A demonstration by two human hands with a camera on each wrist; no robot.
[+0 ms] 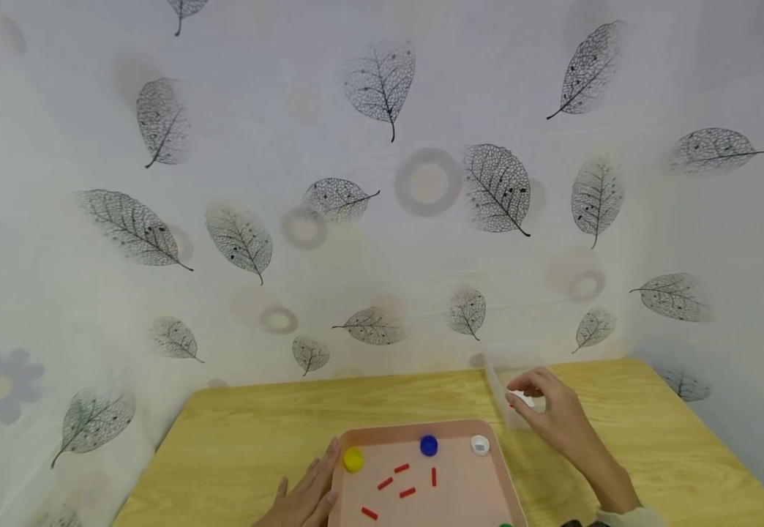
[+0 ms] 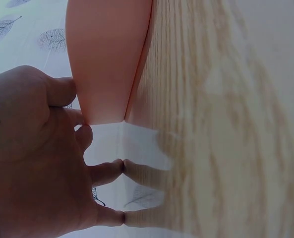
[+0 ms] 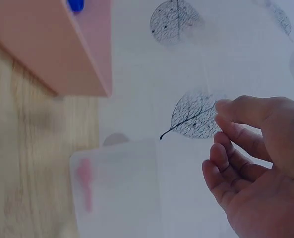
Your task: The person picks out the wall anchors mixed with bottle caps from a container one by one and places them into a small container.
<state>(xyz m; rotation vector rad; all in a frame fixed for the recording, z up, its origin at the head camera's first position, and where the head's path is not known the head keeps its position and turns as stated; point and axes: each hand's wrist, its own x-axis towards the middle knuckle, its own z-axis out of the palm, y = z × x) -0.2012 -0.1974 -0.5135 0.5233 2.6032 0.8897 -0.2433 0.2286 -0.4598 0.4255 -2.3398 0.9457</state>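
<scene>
My left hand (image 1: 306, 492) rests against the left side of a pink tray (image 1: 415, 432), fingers extended. In the left wrist view, fingertips touch the tray's outer wall (image 2: 107, 59) and two more fingers reach down to the glossy tabletop. My right hand (image 1: 556, 413) is over a translucent box (image 1: 497, 388) right of the tray, thumb and fingers loosely bent. The right wrist view shows nothing between these fingertips; blurred red pieces (image 3: 86, 183) show through the box wall. Several short red sticks (image 1: 407, 492) lie scattered in the tray.
Along the tray's far side sit yellow (image 1: 353, 460), blue (image 1: 429, 446) and white (image 1: 480, 445) round caps. A green round piece (image 1: 506, 525) is cut off at the bottom edge. The wooden table (image 1: 244, 424) meets a leaf-patterned wall (image 1: 356, 271) behind.
</scene>
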